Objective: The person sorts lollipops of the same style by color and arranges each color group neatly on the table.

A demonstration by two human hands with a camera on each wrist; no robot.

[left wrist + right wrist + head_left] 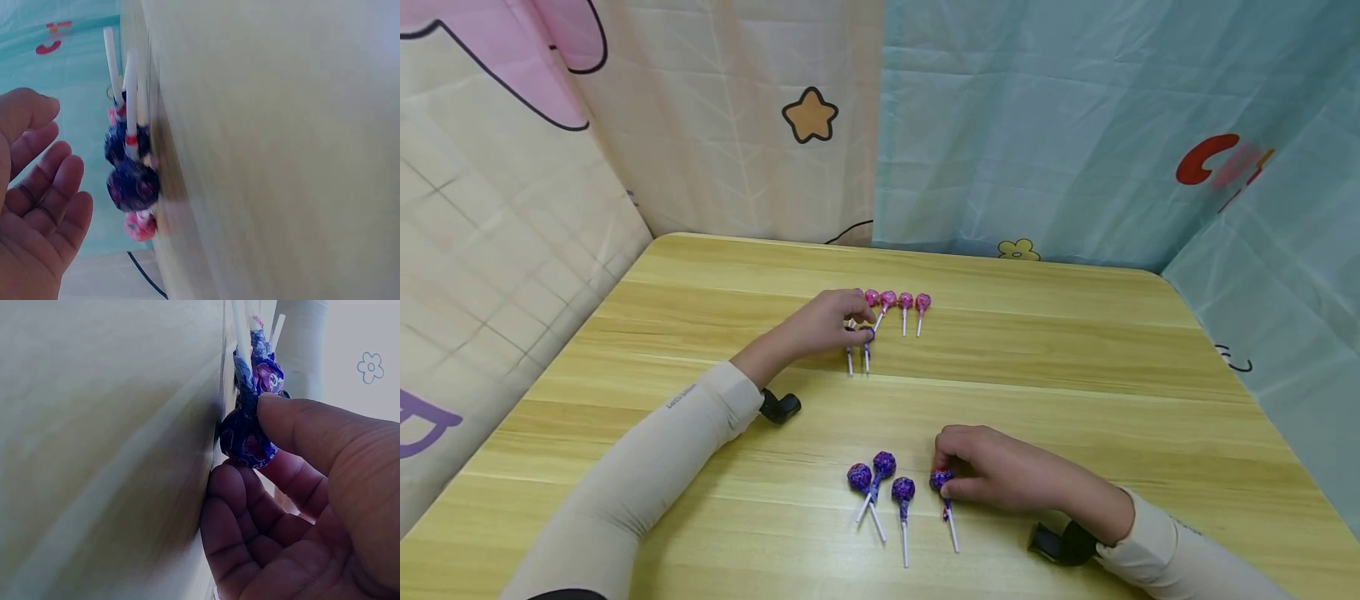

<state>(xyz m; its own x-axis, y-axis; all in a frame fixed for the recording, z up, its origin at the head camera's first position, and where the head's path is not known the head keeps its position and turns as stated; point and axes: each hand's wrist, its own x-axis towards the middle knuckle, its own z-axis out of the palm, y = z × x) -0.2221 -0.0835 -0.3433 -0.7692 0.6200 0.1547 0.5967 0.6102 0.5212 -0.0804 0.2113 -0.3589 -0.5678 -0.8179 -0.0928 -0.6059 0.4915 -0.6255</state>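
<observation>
Two purple-wrapped lollipops (867,358) lie side by side on the table, sticks toward the near edge. Just above them hovers my left hand (831,321), its fingers loosely bent; the left wrist view shows a gap between the fingers (69,181) and the nearest purple lollipop (133,186). My right hand (1007,468) pinches the head of another purple lollipop (247,439) between thumb and fingers, low against the tabletop. Left of it lie a single purple lollipop (903,489) and two more with crossed sticks (860,477).
Behind the left hand, several pink lollipops (922,302) form a row, the leftmost partly hidden by the fingers. The wooden table (1075,350) has printed curtains (1037,125) along its back and sides. Black wrist devices (780,407) hang under both wrists.
</observation>
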